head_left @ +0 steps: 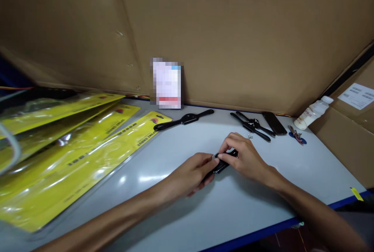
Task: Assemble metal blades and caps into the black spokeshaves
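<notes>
Glossy black tool (222, 166), slanted, partly hidden

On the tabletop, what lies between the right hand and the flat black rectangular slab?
In the head view, black-handled tools lie between the right hand and the black slab, with a small silvery piece nearer the hand.

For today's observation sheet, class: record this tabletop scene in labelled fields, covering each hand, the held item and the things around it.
Left hand: left hand, grip closed around the black tool
Right hand: right hand, fingertips at the same tool; whether they pinch anything is unclear
Surface: pale grey table with blue edging
Left side: yellow packages, overlapping
Beyond hands: black two-handled tool, lying flat
Right side: dark flat slab, white-capped bottle, tilted
Backdrop: brown cardboard
</notes>
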Tool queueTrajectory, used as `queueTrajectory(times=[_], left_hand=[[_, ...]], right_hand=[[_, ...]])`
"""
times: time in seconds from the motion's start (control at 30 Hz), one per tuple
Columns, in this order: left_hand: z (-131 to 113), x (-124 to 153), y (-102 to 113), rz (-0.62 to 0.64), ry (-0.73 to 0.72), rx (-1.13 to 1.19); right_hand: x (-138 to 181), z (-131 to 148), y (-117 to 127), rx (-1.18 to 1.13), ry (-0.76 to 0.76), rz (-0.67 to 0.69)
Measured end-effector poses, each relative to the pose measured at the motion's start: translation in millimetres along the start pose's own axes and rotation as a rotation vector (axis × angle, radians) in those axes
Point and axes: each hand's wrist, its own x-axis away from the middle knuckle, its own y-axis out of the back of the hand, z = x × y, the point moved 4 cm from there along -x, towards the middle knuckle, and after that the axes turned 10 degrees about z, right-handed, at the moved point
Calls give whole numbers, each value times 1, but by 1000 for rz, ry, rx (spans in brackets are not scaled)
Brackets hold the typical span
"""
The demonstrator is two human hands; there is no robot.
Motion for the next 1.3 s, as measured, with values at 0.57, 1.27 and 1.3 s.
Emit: queueTrajectory(times=[0.57, 1.27, 1.3], left_hand=[[-4, 3, 2, -64, 62, 25], [3, 0, 2, -4, 49, 8], [4, -1, 2, 0, 47, 4]], right_hand=[[10, -103, 72, 492, -552, 244], [1, -98, 81, 87, -384, 41], [3, -90, 84, 91, -366, 9]])
